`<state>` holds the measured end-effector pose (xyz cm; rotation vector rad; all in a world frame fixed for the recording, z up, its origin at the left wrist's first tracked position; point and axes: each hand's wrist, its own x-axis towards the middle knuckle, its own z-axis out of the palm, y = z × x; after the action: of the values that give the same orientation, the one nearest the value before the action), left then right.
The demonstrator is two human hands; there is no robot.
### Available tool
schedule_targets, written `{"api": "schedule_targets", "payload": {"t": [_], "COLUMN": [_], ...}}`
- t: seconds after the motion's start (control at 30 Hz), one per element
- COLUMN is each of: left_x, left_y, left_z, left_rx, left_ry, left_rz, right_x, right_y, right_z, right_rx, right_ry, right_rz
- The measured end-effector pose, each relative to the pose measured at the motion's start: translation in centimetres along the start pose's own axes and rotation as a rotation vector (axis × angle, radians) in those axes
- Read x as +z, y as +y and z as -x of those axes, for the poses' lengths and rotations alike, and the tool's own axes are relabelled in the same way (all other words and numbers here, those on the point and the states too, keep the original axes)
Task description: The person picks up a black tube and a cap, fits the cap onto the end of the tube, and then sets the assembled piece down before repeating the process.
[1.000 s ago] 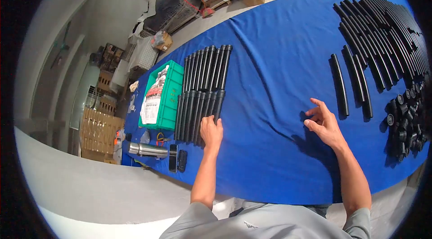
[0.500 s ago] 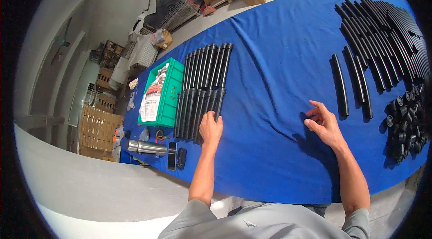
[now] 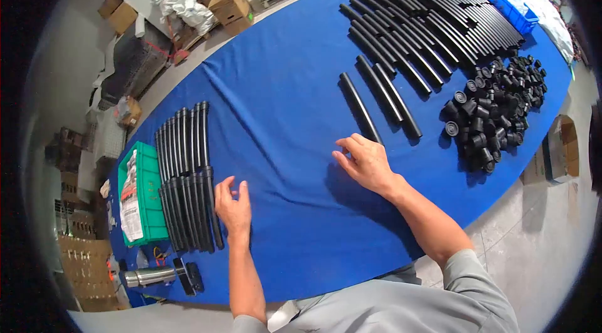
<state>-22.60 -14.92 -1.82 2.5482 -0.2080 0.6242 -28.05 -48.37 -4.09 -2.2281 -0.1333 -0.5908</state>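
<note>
My left hand hovers just right of the near row of capped black tubes, thumb and fingers apart and nothing between them. A second row of capped black tubes lies directly behind that one. Over the middle of the blue cloth, my right hand is empty, its fingers loosely curled and apart. Nearest to it is a single black tube without a cap, with two more loose tubes beside it. A heap of black end caps lies farther right.
Many uncapped black tubes cover the far right of the blue cloth. A blue crate stands behind them. At left are a green crate with paper, a steel flask and a dark phone.
My view has turned right. My left hand has come away from the near row of tubes and opened. My right hand has moved closer to the loose tubes.
</note>
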Motion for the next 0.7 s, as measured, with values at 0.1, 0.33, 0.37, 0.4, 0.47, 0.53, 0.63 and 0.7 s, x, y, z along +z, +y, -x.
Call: {"api": "schedule_targets", "payload": {"t": [0.1, 0.33, 0.37, 0.4, 0.47, 0.53, 0.63, 0.7], "left_x": [3.6, 10.0, 10.9, 11.3, 11.2, 11.5, 11.0, 10.7], "left_y": [4.2, 10.8, 10.8, 10.6, 10.5, 10.2, 10.6, 10.8], "left_z": [0.1, 1.1, 1.6, 2.1, 2.6, 2.6, 2.4, 2.4], "left_rx": [-0.035, -0.367, -0.380, -0.360, -0.324, -0.314, -0.304, -0.281], "left_ry": [-0.074, -0.343, -0.346, -0.350, -0.371, -0.382, -0.399, -0.404], "left_rz": [0.285, 1.185, 1.192, 1.161, 1.098, 1.080, 1.062, 1.024], "right_x": [-0.5, -2.0, -2.7, -3.1, -2.6, -2.2, -2.7, -2.1], "right_y": [0.9, 1.7, 1.4, 1.3, 2.5, 3.0, 3.6, 4.0], "right_z": [-0.5, -1.3, -1.6, -1.8, -1.4, -1.5, -1.1, -0.9], "right_rx": [-0.040, -0.089, -0.063, -0.035, 0.032, 0.023, 0.072, 0.092], "right_ry": [0.117, 0.237, 0.244, 0.248, 0.157, 0.143, 0.122, 0.086], "right_rz": [0.211, 0.443, 0.504, 0.565, 0.646, 0.728, 0.712, 0.735]}}
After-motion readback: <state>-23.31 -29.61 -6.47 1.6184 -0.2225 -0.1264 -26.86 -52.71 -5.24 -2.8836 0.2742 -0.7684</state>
